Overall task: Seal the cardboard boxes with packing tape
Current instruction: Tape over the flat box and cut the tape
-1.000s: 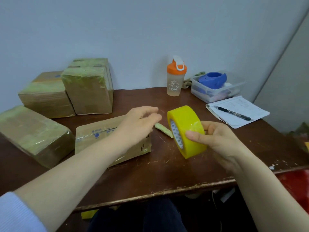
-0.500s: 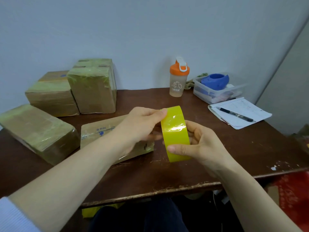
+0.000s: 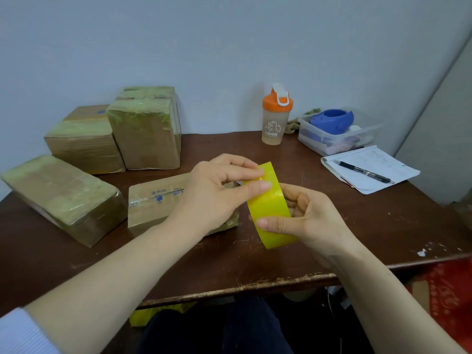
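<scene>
A yellow roll of packing tape (image 3: 270,213) is held upright above the dark wooden table (image 3: 255,264), seen edge-on. My right hand (image 3: 309,221) grips it from the right, thumb across its lower face. My left hand (image 3: 219,192) is at the roll's upper edge, fingertips and thumb pinching at the tape surface. A flat cardboard box (image 3: 153,203) with a blue print lies just behind my left hand, partly hidden by it. Three tape-wrapped cardboard boxes (image 3: 63,198) (image 3: 84,141) (image 3: 145,131) stand at the left and back left.
An orange-lidded shaker bottle (image 3: 274,118) stands at the back by the wall. A clear plastic tub (image 3: 337,136) with a blue object sits at the back right. A notepad (image 3: 370,169) with a pen (image 3: 365,172) lies right. The table's front edge is chipped.
My left hand reached over to the roll and now pinches at its upper edge. My right hand turned the roll from showing its core to edge-on.
</scene>
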Tool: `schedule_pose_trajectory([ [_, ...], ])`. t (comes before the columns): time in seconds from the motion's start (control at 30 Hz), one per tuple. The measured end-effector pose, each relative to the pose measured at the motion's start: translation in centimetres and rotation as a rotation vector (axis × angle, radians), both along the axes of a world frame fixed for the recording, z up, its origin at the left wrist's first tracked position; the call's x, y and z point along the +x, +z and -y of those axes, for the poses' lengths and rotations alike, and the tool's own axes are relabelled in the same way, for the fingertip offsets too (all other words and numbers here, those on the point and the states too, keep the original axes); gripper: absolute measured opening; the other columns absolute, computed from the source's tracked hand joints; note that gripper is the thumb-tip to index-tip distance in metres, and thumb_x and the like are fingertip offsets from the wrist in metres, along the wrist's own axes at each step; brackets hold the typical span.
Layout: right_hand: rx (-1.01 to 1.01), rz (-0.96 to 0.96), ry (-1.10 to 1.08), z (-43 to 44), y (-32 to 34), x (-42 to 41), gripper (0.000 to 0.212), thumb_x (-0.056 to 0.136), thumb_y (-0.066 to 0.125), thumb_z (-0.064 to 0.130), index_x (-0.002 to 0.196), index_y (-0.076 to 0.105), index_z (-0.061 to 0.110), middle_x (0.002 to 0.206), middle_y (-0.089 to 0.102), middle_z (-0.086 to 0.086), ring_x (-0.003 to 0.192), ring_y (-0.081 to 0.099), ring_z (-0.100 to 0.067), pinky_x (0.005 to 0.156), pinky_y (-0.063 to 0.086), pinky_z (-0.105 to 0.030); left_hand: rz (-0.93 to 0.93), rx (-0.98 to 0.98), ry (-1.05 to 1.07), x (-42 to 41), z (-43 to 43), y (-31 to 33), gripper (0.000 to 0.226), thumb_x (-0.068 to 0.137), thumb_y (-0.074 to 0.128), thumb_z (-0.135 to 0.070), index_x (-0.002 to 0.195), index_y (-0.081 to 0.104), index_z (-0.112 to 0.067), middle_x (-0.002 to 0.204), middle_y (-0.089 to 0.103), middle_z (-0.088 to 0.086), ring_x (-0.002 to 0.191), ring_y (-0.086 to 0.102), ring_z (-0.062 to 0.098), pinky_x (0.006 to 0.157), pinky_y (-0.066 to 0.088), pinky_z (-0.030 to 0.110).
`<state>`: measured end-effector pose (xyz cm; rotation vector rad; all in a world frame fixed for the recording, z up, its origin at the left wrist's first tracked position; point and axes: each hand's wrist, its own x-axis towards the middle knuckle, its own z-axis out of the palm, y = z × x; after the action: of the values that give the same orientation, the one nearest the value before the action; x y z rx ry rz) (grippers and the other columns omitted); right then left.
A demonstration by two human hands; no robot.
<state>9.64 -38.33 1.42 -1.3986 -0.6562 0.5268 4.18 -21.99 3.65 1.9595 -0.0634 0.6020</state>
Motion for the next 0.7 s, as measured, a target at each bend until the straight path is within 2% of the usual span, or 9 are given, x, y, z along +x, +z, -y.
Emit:
schedule_pose_trajectory([
  [0.07,-0.009,0.001,-0.013,-0.1,0.0,-0.1,0.052,0.057,0.081,0.012,0.107,0.067,0.016,0.094,0.075,-0.005,0.084,0.071,-0.016,0.065,0.054,-0.024,0.014,-0.02,0.008,0.1,0.0,0.0,0.011,0.07,0.078,-0.022,0.078,0.073,-0.028,0.091,0.068,-0.009,0.089,0.063,0.003,0.081,0.053,0.027],
  [0.17,-0.037,-0.018,-0.014,-0.2,0.2,-0.2,0.05,0.058,0.081,0.014,0.106,0.068,0.013,0.093,0.075,-0.006,0.084,0.071,-0.018,0.064,0.055,-0.026,0.003,0.017,0.023,0.3,0.1,0.1,0.015,0.079,0.073,-0.013,0.077,0.07,-0.028,0.092,0.069,-0.008,0.089,0.064,0.009,0.083,0.053,0.034],
  [0.27,-0.072,-0.045,0.027,0.1,0.7,-0.3,0.043,0.066,0.082,0.015,0.106,0.067,0.012,0.094,0.074,-0.008,0.086,0.071,-0.021,0.065,0.055,-0.028,-0.011,0.163,0.075,0.6,0.1,0.4,0.014,0.086,0.067,-0.02,0.079,0.065,-0.032,0.088,0.068,-0.009,0.085,0.063,0.009,0.08,0.052,0.038],
  [0.4,-0.13,-0.048,0.19,0.5,1.3,-1.2,0.049,0.069,0.075,0.014,0.115,0.058,0.017,0.1,0.073,-0.008,0.091,0.071,-0.023,0.069,0.056,-0.028,-0.064,0.291,0.201,1.7,-0.5,1.5,0.016,0.09,0.061,-0.031,0.076,0.058,-0.037,0.078,0.062,-0.017,0.08,0.06,0.008,0.081,0.05,0.04],
  [0.47,-0.093,-0.048,0.197,0.5,1.4,-1.9,0.046,0.072,0.072,0.012,0.115,0.058,0.017,0.098,0.074,-0.007,0.088,0.071,-0.02,0.068,0.055,-0.025,-0.14,0.258,0.194,2.4,-1.3,1.9,0.017,0.09,0.06,-0.031,0.073,0.06,-0.034,0.072,0.062,-0.016,0.078,0.061,0.011,0.083,0.051,0.044],
  [0.6,0.012,-0.157,0.048,0.8,2.0,-2.8,0.031,0.071,0.07,0.021,0.099,0.068,0.007,0.083,0.074,-0.014,0.069,0.071,-0.02,0.053,0.053,-0.023,-0.264,0.173,0.194,3.7,-3.8,2.1,0.018,0.087,0.066,-0.027,0.07,0.069,-0.022,0.055,0.063,-0.02,0.071,0.063,0.012,0.087,0.052,0.047],
  [0.7,0.009,-0.132,0.048,0.8,2.3,-3.1,0.031,0.068,0.072,0.018,0.097,0.07,0.009,0.085,0.074,-0.015,0.072,0.072,-0.022,0.055,0.053,-0.025,-0.33,0.088,0.143,4.8,-4.8,2.0,0.014,0.083,0.071,-0.023,0.073,0.072,-0.014,0.055,0.064,-0.023,0.079,0.063,0.021,0.091,0.05,0.049],
])
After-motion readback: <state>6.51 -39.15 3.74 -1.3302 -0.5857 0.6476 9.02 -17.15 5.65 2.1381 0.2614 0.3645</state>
